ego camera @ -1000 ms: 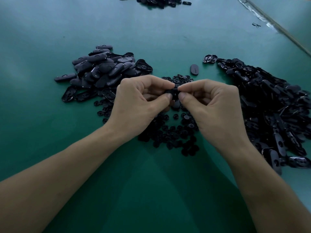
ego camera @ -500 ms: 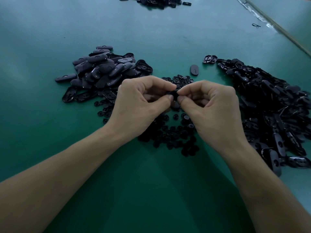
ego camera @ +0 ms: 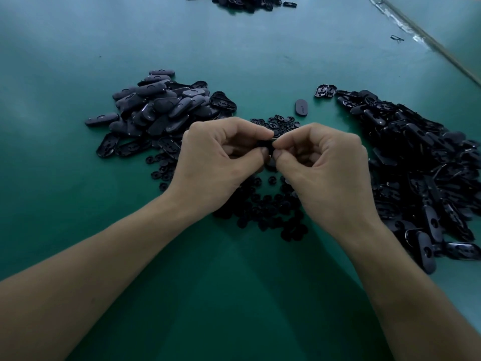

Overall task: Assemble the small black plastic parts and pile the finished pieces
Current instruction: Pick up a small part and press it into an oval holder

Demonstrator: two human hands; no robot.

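Still, left hand (ego camera: 216, 162) and right hand (ego camera: 328, 173) pinch the black part (ego camera: 264, 145) (fingertips now closer)

**Green table with heaps of black parts**

The table (ego camera: 78, 204) has a plain green top. On the left lies a pile (ego camera: 161, 110) of closed oval pieces, with a few hollow ones at its near edge. On the right lies a heap (ego camera: 429, 173) of open shells, bigger and looser. Between them the round parts (ego camera: 265, 212) are scattered. One oval (ego camera: 301, 108) lies flat beyond these, apart. One shell (ego camera: 325, 90) lies just beside the heap's far end. A far pile (ego camera: 244, 0) is cut by the top edge. A pale strip (ego camera: 406, 24) runs along the far right.
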